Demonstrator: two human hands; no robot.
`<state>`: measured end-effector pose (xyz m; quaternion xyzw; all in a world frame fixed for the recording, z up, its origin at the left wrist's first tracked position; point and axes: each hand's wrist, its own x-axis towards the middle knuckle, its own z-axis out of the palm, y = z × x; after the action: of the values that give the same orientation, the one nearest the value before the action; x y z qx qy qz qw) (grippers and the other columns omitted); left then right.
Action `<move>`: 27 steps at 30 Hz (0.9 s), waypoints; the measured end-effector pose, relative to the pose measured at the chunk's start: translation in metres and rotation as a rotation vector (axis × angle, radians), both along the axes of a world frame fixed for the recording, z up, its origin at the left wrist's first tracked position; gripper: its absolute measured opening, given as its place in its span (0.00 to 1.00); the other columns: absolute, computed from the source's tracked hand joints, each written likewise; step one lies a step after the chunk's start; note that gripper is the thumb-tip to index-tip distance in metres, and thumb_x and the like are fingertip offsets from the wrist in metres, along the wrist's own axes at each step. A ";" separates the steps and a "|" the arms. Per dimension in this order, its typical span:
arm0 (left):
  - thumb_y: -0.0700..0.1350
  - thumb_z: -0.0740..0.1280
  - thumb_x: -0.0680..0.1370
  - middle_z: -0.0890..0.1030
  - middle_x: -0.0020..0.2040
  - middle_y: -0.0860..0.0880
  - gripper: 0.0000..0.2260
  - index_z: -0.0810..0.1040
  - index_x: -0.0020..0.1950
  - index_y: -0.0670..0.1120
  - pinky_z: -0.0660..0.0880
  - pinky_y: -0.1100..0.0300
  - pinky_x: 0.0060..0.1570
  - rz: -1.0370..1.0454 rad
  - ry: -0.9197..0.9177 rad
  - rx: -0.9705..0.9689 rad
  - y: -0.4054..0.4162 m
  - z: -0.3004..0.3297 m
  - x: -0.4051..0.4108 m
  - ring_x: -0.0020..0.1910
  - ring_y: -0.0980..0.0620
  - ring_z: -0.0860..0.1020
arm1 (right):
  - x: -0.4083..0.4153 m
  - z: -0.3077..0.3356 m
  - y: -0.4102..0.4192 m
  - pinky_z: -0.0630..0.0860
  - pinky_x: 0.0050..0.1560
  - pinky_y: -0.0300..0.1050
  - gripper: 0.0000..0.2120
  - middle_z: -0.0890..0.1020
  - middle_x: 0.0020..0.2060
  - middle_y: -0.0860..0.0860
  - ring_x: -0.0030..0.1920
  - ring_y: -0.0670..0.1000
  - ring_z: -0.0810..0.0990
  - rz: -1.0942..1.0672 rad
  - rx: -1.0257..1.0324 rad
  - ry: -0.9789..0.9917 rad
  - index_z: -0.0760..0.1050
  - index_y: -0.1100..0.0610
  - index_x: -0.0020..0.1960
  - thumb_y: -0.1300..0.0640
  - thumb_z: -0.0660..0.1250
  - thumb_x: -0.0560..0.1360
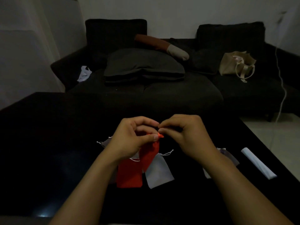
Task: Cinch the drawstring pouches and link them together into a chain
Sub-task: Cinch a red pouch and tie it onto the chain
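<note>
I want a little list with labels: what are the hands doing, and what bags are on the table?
left hand: grips the neck of the raised orange fabric drawstring pouch
right hand: pinches the pouch's orange cord
lying flat: another orange fabric pouch, a white fabric pouch
partly hidden: grey pouches behind each arm
surface: glossy black table
far right: folded white sheet

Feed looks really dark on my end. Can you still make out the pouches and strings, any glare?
Head view: dim, underexposed; the black table swallows detail, with faint glare near its lower left. The orange pouch between left hand and right hand reads clearly; its drawstring is barely resolvable. Edges bend from wide-angle distortion.
</note>
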<state>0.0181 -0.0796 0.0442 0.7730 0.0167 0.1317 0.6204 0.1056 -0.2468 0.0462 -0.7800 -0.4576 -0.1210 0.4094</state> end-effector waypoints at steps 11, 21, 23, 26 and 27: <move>0.36 0.72 0.69 0.85 0.42 0.45 0.15 0.80 0.55 0.43 0.79 0.64 0.46 -0.059 -0.072 -0.222 -0.007 -0.001 0.003 0.44 0.51 0.85 | 0.001 0.003 -0.007 0.74 0.34 0.36 0.04 0.83 0.34 0.55 0.32 0.46 0.79 0.102 0.267 0.860 0.83 0.63 0.45 0.63 0.74 0.71; 0.34 0.72 0.74 0.86 0.41 0.46 0.07 0.84 0.49 0.43 0.80 0.65 0.41 0.155 -0.091 -0.181 -0.021 -0.011 0.013 0.41 0.54 0.85 | -0.001 -0.007 0.002 0.77 0.38 0.39 0.03 0.86 0.40 0.57 0.38 0.48 0.83 0.013 0.205 0.718 0.83 0.58 0.46 0.62 0.70 0.76; 0.34 0.72 0.74 0.86 0.39 0.48 0.07 0.84 0.47 0.44 0.79 0.66 0.39 0.186 -0.091 -0.194 -0.023 -0.012 0.014 0.40 0.54 0.85 | 0.001 -0.009 0.002 0.77 0.39 0.37 0.05 0.86 0.40 0.54 0.39 0.46 0.84 0.027 0.195 0.704 0.84 0.57 0.47 0.63 0.69 0.77; 0.36 0.71 0.75 0.86 0.39 0.48 0.06 0.84 0.47 0.45 0.78 0.66 0.38 0.219 -0.083 -0.216 -0.024 -0.012 0.015 0.39 0.55 0.85 | 0.001 -0.008 0.001 0.78 0.41 0.36 0.06 0.87 0.43 0.53 0.44 0.48 0.85 0.055 0.185 0.702 0.84 0.58 0.51 0.63 0.69 0.77; 0.36 0.71 0.75 0.86 0.39 0.49 0.06 0.84 0.46 0.46 0.78 0.66 0.37 0.224 -0.082 -0.220 -0.024 -0.012 0.015 0.39 0.55 0.85 | 0.000 -0.009 0.001 0.79 0.41 0.37 0.06 0.87 0.43 0.54 0.45 0.49 0.85 0.055 0.206 0.711 0.84 0.59 0.51 0.63 0.70 0.76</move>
<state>0.0335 -0.1035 0.0318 0.6878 0.0917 0.2288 0.6828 0.1059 -0.2456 0.0375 -0.7155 -0.2930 0.1231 0.6221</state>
